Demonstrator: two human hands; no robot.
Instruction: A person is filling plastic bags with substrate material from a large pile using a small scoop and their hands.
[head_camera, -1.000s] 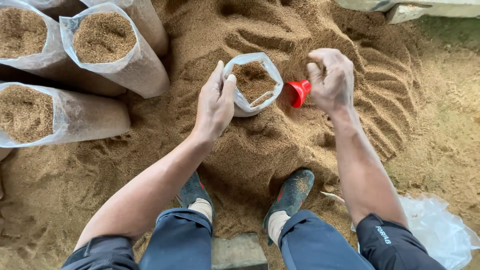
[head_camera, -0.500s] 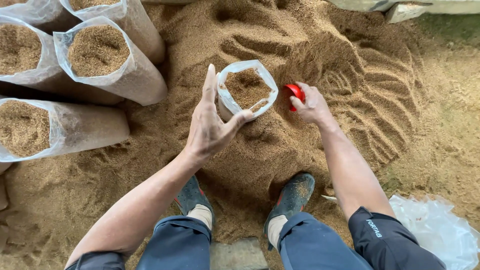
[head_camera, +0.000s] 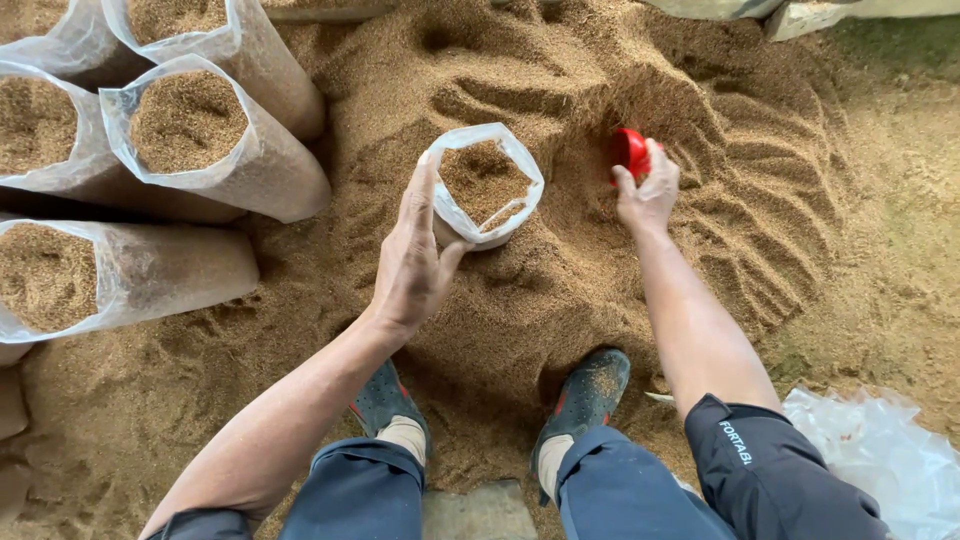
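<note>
A clear plastic bag, partly full of brown sawdust-like grain, stands upright in the pile. My left hand holds its near rim, thumb against the bag's side. To the right, my right hand grips a small red scoop, which is pushed down into the loose grain beside the bag. Only the scoop's upper part shows past my fingers.
Several filled plastic bags lie and stand at the left. My two shoes rest in the grain below. A heap of empty clear plastic lies at bottom right. Bare ground borders the pile on the right.
My right hand dropped from above the bag's rim and moved right, pressing the red scoop into the pile. My left hand stayed on the bag.
</note>
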